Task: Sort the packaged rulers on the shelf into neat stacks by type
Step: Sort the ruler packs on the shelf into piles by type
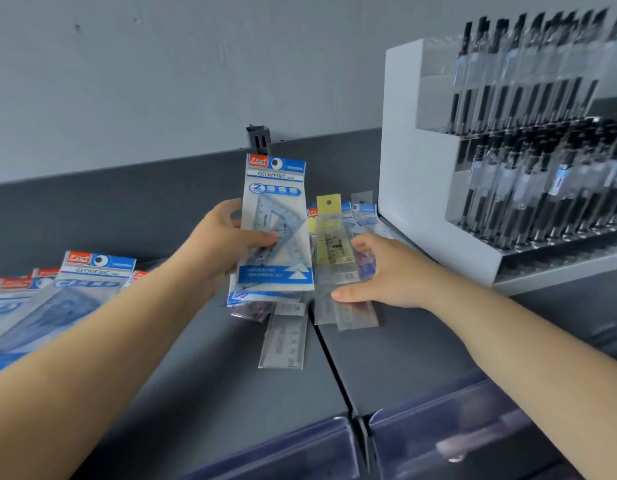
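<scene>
Geometric set-square packs (274,230) stand fanned upright in the left hand (224,244), thumb clamped across them to keep one type together (a matching stack (75,289) lies far left), while the open right hand (380,271) presses flat on the unsorted yellow ruler pack (335,244) on the shelf (404,358).

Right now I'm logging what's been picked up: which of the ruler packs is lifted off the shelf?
The blue GEOMETRIC pack, gripped upright in the left hand. The yellow-topped pack and the rest lie on the shelf.
</scene>
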Demonstrator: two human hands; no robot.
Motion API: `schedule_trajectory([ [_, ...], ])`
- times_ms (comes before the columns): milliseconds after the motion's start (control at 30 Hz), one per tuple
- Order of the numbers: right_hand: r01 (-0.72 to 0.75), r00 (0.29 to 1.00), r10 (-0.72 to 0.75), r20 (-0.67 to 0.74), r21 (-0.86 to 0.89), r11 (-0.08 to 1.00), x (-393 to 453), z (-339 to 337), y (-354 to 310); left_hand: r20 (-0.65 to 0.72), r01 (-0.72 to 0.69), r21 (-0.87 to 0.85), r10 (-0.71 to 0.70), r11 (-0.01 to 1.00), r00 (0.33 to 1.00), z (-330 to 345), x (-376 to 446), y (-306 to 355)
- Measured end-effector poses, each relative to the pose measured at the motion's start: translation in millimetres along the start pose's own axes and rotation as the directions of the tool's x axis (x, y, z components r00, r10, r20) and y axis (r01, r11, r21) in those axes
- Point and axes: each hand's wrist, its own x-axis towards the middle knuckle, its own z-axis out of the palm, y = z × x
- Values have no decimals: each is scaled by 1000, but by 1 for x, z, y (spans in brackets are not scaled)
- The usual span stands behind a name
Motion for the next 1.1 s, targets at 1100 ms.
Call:
schedule_trajectory([
  [1100,-97,995,31,95,994,56,-33,84,-151,-107,-10,-102,-1,995,994,-211,-94,-33],
])
